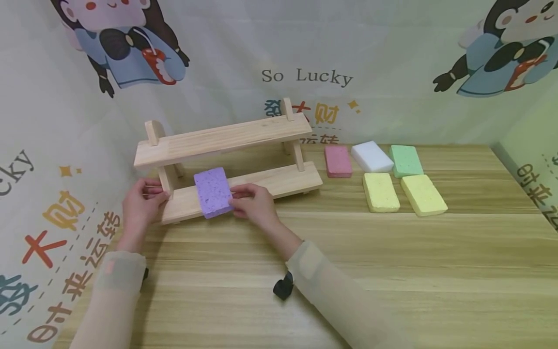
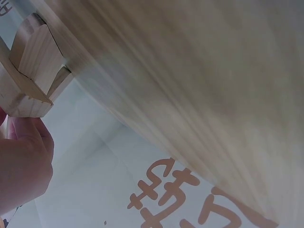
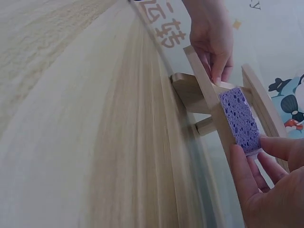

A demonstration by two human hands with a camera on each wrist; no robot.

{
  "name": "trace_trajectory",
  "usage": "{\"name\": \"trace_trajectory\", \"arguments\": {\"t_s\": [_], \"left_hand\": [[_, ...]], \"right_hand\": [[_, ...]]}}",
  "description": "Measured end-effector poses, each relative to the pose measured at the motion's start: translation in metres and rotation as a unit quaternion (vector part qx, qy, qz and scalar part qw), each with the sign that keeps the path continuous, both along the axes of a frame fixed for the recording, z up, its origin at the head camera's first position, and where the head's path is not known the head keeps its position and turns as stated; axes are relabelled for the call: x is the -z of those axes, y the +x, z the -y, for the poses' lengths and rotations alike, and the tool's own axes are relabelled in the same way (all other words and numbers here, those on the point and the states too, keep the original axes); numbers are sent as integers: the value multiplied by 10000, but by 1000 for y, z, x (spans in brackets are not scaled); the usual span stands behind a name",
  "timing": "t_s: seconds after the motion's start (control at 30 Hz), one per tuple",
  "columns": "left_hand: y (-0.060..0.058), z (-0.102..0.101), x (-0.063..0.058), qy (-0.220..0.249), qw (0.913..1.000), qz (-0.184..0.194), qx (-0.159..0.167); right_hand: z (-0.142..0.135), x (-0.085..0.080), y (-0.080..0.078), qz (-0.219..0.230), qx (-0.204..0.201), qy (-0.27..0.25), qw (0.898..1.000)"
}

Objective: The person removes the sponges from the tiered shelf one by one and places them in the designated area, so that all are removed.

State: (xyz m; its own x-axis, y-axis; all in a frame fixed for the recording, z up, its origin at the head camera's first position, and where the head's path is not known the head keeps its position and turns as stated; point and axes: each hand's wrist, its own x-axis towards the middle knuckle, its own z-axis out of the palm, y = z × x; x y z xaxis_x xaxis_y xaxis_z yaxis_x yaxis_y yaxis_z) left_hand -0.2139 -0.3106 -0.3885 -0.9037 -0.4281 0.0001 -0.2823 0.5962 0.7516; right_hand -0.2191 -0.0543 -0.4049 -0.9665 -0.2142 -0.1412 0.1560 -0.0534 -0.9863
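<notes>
A purple sponge (image 1: 213, 192) sits at the lower board of a two-tier wooden rack (image 1: 226, 138), left of its middle. My right hand (image 1: 258, 207) pinches the sponge's right edge between thumb and fingers. In the right wrist view, the pitted side of the sponge shows beside the board, with my right hand (image 3: 273, 183) at its near end. My left hand (image 1: 143, 206) grips the rack's left end, where the upright meets the lower board. The left wrist view shows that hand (image 2: 26, 159) against the wooden end; some of its fingers are hidden.
Right of the rack lie a pink sponge (image 1: 338, 162), a white sponge (image 1: 372, 156), a green sponge (image 1: 406, 161) and two yellow sponges (image 1: 381, 193) on the wooden table (image 1: 392, 271). A printed cloth (image 1: 370, 43) hangs behind and along the sides.
</notes>
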Motion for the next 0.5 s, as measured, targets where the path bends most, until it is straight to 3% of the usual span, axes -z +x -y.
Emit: {"name": "trace_trajectory", "arguments": {"t_s": [0.3,0.5], "left_hand": [[-4,-1,2,68,9999,109,91],[-3,0,2,137,9996,208,123]], "right_hand": [[-19,2,8,-194,-175,61,9996],[-40,1,15,-80,-131,-109,9998]]}}
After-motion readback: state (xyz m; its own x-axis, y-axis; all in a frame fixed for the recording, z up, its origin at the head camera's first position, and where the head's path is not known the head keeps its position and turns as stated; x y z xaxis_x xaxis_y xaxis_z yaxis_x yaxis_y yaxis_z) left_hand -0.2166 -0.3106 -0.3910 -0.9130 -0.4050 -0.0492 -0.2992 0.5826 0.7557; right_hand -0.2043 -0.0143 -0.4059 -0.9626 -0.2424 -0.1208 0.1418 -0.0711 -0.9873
